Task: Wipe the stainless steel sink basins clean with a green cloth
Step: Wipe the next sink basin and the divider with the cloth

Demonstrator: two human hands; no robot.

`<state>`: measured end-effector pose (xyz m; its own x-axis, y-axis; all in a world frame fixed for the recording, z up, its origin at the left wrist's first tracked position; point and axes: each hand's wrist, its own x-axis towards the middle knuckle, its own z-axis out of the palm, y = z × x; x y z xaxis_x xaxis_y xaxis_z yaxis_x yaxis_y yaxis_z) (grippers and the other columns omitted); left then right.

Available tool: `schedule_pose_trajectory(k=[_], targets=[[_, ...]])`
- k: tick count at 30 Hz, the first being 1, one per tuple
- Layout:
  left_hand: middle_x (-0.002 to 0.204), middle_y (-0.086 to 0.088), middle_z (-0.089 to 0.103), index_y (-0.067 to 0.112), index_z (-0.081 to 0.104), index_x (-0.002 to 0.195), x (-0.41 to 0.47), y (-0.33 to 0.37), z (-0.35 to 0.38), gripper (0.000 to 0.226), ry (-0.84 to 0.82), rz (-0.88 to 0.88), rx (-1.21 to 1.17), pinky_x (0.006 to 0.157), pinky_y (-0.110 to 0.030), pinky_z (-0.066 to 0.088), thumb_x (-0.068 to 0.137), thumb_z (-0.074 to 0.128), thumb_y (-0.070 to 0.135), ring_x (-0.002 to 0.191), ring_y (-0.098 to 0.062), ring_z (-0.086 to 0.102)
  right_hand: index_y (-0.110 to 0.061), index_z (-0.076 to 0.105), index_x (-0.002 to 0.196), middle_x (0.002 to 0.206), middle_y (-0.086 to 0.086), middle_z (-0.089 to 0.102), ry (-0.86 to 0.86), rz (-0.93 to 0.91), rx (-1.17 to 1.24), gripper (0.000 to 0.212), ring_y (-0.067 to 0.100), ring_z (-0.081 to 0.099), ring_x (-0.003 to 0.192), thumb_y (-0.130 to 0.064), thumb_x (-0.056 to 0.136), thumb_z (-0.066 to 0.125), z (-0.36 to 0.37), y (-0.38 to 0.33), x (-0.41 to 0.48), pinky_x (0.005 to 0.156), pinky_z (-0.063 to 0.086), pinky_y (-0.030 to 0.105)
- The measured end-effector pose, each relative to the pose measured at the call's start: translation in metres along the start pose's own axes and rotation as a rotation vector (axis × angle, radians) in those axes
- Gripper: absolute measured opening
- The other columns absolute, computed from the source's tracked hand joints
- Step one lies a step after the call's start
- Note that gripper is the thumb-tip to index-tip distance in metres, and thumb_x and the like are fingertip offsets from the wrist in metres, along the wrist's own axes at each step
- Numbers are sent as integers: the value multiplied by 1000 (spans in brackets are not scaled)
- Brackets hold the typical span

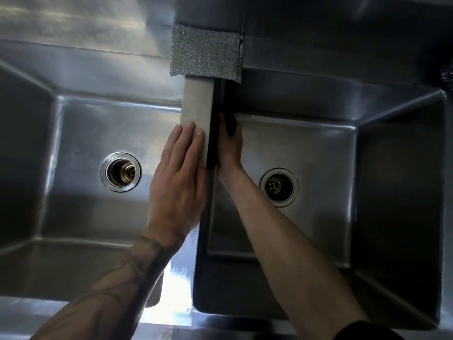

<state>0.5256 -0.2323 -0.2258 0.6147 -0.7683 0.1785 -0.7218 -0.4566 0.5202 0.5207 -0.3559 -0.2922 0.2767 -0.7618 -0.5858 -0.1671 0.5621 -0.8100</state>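
Two stainless steel basins lie below me, the left basin (81, 133) and the right basin (326, 153), split by a pale divider ridge (197, 104). My left hand (179, 177) rests flat on that ridge, fingers straight. My right hand (229, 148) is down inside the right basin at its far left corner, beside the divider wall. It presses a dark cloth (231, 125) against the steel. The cloth looks almost black in the shadow, and most of it is hidden by my fingers.
A glittery silver scouring cloth (206, 52) hangs over the back rim above the divider. Each basin has an open round drain, the left drain (120, 172) and the right drain (279, 187). A shiny front rim (176, 312) runs below my forearms.
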Motion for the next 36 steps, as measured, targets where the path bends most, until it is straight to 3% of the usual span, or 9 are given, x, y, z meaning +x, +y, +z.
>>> schedule_pose_trajectory(k=[6,10,15,18,20,24,28,33,36], targets=[[165,-18,41,-3,50,152,0,1,0,47,-2,-8,10,132,-38,24,106,47,6,158,-36,31,-37,60,129,131,-3,65,-85,-104,-73,46,14,62,124,-60,90,64,-15,6,-30,109,48,46],[165,-18,41,-2,50,152,0,3,0,48,1,-13,21,131,-38,24,105,49,4,158,-36,32,-29,63,128,123,-4,71,-5,-36,-127,59,15,67,116,-65,81,64,-11,12,-4,104,52,47],[165,-18,41,-3,49,153,0,2,-1,48,-12,-11,27,132,-38,24,105,49,4,158,-36,31,-29,63,112,121,-4,58,-77,-142,-139,18,4,63,107,-38,97,68,-25,1,-32,97,55,27],[165,-18,41,-2,49,153,0,2,0,48,-9,-16,27,131,-40,25,105,49,4,158,-35,30,-18,65,110,126,9,58,-14,-153,-161,37,14,65,108,-50,91,66,-17,8,-22,97,56,41],[164,-18,41,-2,49,153,0,3,0,48,-1,-13,27,131,-42,27,105,49,4,158,-35,31,-24,64,121,122,4,66,-11,-95,-201,49,17,67,108,-59,86,62,-12,22,-1,96,56,48],[164,-19,41,-3,49,153,1,2,0,48,4,-9,21,130,-43,28,105,49,3,158,-36,31,-48,52,135,136,-12,61,-58,-118,-203,41,9,57,127,-55,94,59,-17,9,-26,111,46,44],[164,-20,41,-4,49,152,0,1,1,48,-4,-3,24,131,-43,27,105,50,3,158,-36,30,-36,56,136,137,-4,61,-191,-190,-97,38,11,60,126,-45,99,61,-35,16,-49,109,50,40],[165,-17,40,-1,48,154,0,2,-1,49,-4,-19,21,131,-40,26,105,49,3,159,-33,29,-33,64,127,118,-9,72,-99,-39,-156,41,11,68,112,-52,91,64,-24,25,-15,103,53,48],[165,-18,41,-2,49,153,0,2,0,48,-1,-17,17,131,-39,25,105,49,2,158,-34,30,-38,65,124,125,-3,68,-121,-80,-155,36,15,66,117,-53,91,65,-27,21,-27,104,52,47]])
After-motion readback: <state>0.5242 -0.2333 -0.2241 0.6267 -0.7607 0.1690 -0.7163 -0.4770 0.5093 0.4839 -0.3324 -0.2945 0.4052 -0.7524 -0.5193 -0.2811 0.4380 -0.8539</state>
